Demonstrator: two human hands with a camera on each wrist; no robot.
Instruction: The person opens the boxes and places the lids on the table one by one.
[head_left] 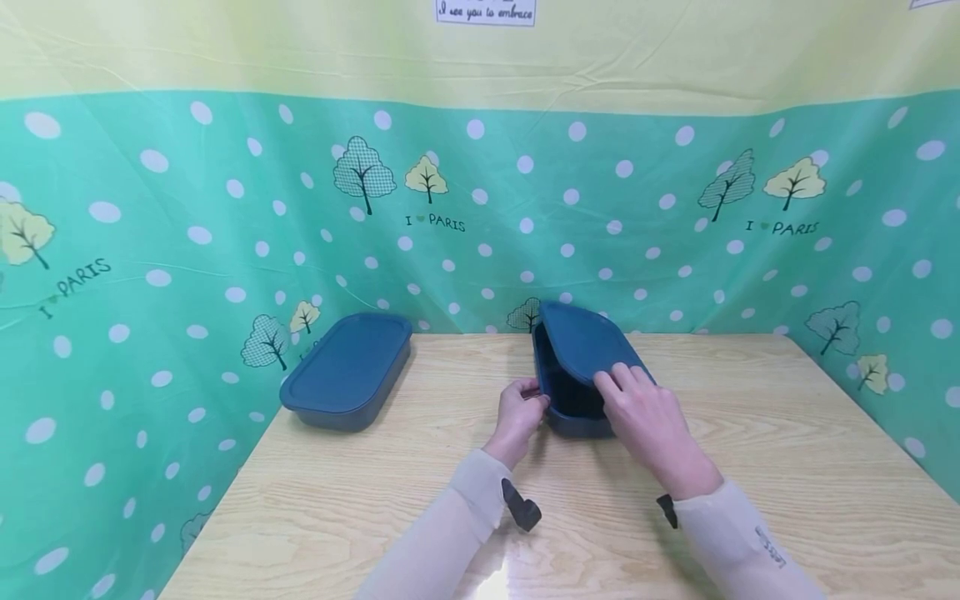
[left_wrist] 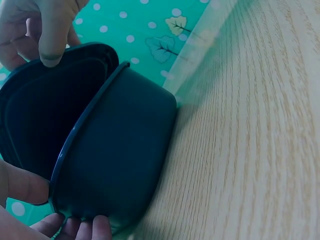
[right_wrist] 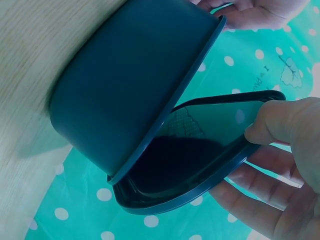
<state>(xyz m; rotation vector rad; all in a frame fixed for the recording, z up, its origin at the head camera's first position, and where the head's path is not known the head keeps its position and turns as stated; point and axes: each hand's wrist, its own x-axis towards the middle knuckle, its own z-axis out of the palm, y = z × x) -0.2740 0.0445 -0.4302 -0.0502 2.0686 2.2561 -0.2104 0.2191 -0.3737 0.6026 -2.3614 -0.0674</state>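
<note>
A dark blue rectangular food container [head_left: 577,427] stands on the table at centre right, its lid [head_left: 588,337] tilted up along the left and near side. At its near left corner my left hand [head_left: 517,421] grips the wall, the thumb at the rim and the fingertips against the outside in the left wrist view. My right hand [head_left: 648,421] pinches the lid's near edge between thumb and fingers, as the right wrist view shows. Through the gap the inside looks dark, and I cannot tell what it holds. In the right wrist view the lid's glossy underside [right_wrist: 175,167] faces the camera.
A second dark blue container [head_left: 345,367], with its lid on, sits at the table's left edge. Behind and to both sides hangs a green and yellow dotted cloth [head_left: 480,250]. The light wood table [head_left: 450,392] extends around the containers.
</note>
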